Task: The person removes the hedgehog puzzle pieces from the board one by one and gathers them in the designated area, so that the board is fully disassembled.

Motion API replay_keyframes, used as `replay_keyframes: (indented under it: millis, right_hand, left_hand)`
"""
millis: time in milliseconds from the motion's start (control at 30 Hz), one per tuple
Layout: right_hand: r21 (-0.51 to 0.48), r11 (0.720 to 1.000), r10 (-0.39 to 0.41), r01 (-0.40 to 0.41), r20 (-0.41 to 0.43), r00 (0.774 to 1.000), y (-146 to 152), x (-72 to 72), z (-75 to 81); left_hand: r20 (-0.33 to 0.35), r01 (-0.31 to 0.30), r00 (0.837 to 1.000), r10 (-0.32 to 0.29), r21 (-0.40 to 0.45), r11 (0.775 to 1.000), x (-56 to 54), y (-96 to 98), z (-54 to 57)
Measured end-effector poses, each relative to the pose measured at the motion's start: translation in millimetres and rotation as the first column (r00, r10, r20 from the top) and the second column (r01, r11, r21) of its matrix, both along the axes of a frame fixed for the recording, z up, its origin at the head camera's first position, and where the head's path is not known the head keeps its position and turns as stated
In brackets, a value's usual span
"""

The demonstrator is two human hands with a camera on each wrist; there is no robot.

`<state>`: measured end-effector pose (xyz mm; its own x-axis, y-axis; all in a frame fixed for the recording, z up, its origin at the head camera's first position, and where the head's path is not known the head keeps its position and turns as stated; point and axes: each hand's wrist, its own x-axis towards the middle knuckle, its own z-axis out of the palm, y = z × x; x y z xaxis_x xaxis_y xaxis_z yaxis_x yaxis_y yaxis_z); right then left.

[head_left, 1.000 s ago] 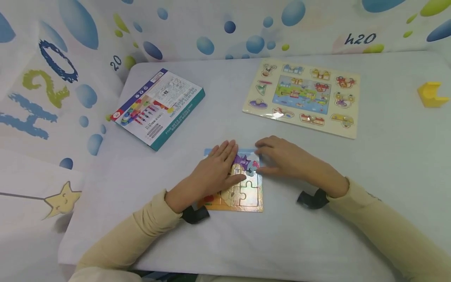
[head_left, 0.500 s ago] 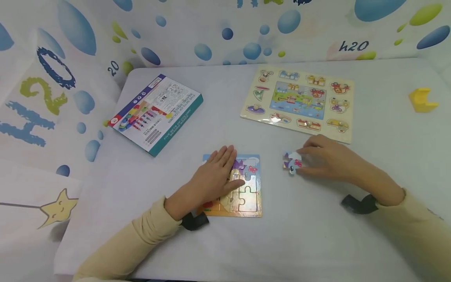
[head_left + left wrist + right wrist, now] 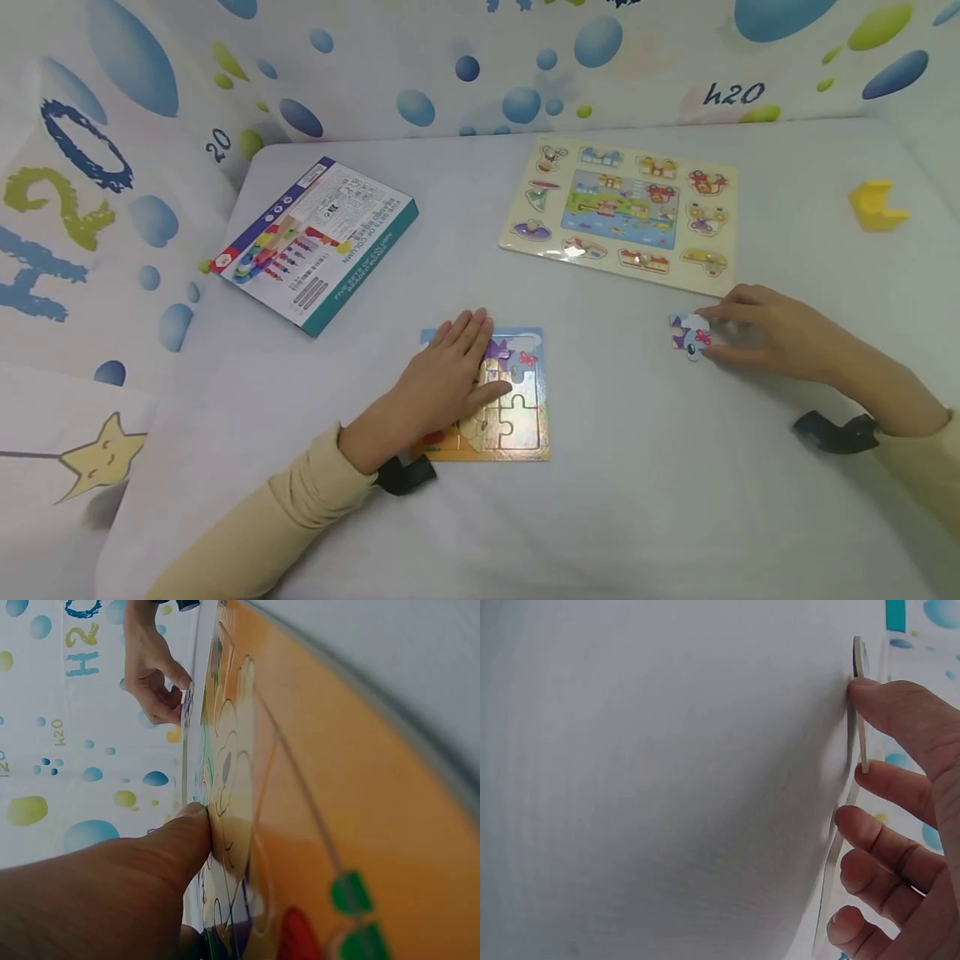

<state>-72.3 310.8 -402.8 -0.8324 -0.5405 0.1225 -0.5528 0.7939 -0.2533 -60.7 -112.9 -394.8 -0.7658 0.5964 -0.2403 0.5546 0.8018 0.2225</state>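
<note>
My left hand (image 3: 442,371) lies flat with straight fingers across the left half of a jigsaw puzzle (image 3: 525,429), covering much of its picture. The puzzle's orange border fills the left wrist view, with my thumb (image 3: 169,844) resting on its surface. Off to the right, my right hand (image 3: 780,333) pinches a jigsaw piece (image 3: 692,335) by its edges between thumb and index finger. That piece shows blue, purple and a pink bow. Seen edge-on in the right wrist view, the piece (image 3: 860,712) is held close over the white tabletop, the other fingers loosely bent.
A cardboard toy box (image 3: 315,242) lies at the back left. Behind my right hand is a wooden knob puzzle board (image 3: 517,243), its near right corner close to my fingers. A yellow block (image 3: 877,207) sits at the far right. A patterned curtain (image 3: 360,67) backs the table.
My right hand has lifted the jigsaw piece from the puzzle's upper right and carried it rightward across the table. The left hand has stayed on the puzzle.
</note>
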Motion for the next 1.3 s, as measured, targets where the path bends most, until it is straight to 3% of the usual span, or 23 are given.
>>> replay_keyframes:
  millis: [200,767,967,1200,1300]
  right_hand:
    - [0.016,1.000,-0.026,0.024,0.096,0.995,2,-2.3,0.2]
    - [0.024,0.998,-0.061,0.058,0.144,0.988,-2,-1.4,1.3]
    - [0.050,0.992,-0.123,0.116,0.191,0.974,-1,-4.3,7.9]
    - [0.116,0.975,-0.211,0.190,0.212,0.954,-30,-10.0,26.9]
    - [0.101,0.985,-0.161,0.141,0.225,0.961,-56,-10.8,34.5]
  left_hand:
    - [0.003,-0.006,1.000,0.006,0.003,1.000,1.1,-2.5,1.2]
    - [0.009,-0.007,1.000,0.007,0.002,1.000,1.5,-6.0,2.9]
    - [0.008,-0.001,1.000,0.001,0.001,1.000,0.7,-3.2,6.3]
    - [0.014,-0.019,1.000,0.020,-0.061,0.998,3.6,0.8,7.2]
    - [0.036,-0.045,0.998,0.048,-0.075,0.996,5.7,2.7,5.7]
